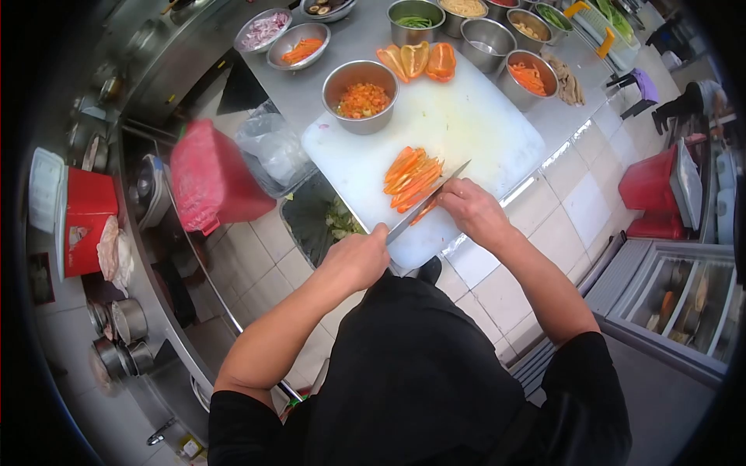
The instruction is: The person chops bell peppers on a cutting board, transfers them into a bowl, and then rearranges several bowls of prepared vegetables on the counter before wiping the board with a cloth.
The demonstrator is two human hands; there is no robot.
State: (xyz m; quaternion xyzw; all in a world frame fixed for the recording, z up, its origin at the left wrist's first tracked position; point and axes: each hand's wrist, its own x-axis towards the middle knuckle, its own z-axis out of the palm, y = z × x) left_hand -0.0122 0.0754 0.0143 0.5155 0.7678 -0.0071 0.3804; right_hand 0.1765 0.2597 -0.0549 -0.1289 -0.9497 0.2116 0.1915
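My left hand (359, 256) is closed round the handle of a kitchen knife (407, 223). Its blade points up and to the right, across the near part of a white cutting board (497, 132). With fingers curled, my right hand (470, 208) presses beside the blade on a piece of orange bell pepper (423, 212), mostly covered by the fingers and knife. Just beyond the blade lies a pile of orange bell pepper strips (410, 177). Bell pepper pieces (416, 60) with hollow insides rest at the board's far edge. Left of them stands a metal bowl (361, 93) of diced orange vegetable.
Several metal bowls line the far table, among them one with orange strips (531, 75) and one with chopped purple onion (264, 29). A red bin (214, 175) and a clear plastic bag (272, 147) are at the left. An open refrigerated drawer (676, 299) sits at the right.
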